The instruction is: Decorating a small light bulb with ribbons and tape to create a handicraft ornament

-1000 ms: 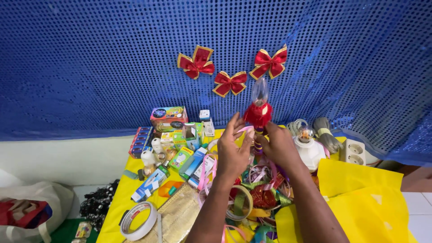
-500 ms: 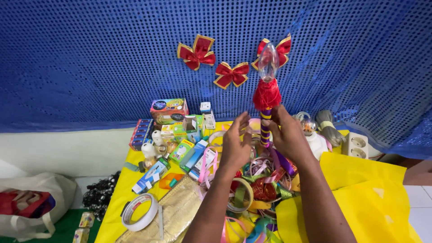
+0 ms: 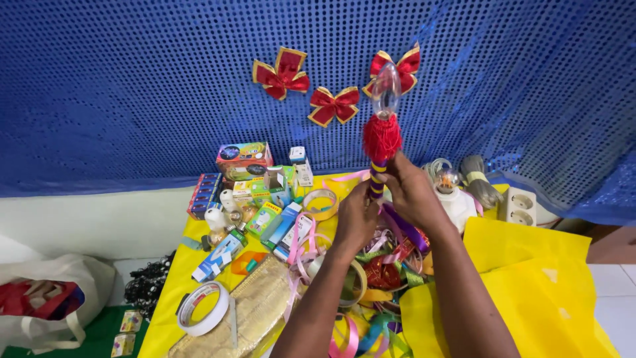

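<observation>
Holding upright a yellow-and-purple ribbon-wrapped stick topped with a red tassel and a clear bulb-shaped tip [image 3: 380, 142], we grip its lower shaft with both hands. Left hand [image 3: 356, 219] closes round the stick from 7 o'clock, right hand [image 3: 412, 193] clamps it from 4 o'clock, fingers curled. Both hold low, which we judge keeps the tassel and bulb free and steady. Stick rises toward 12 o'clock from the hands, its tip overlapping a red-and-gold fabric bow [image 3: 397, 65] on the blue sequinned backdrop [image 3: 132, 86]. Below, at 6 o'clock, a tangle of coloured ribbons [image 3: 384, 265] lies on the yellow-covered table [image 3: 523, 245]. White tape roll [image 3: 203, 308] at 8 o'clock, small cardboard boxes [image 3: 265, 192] at 9.
</observation>
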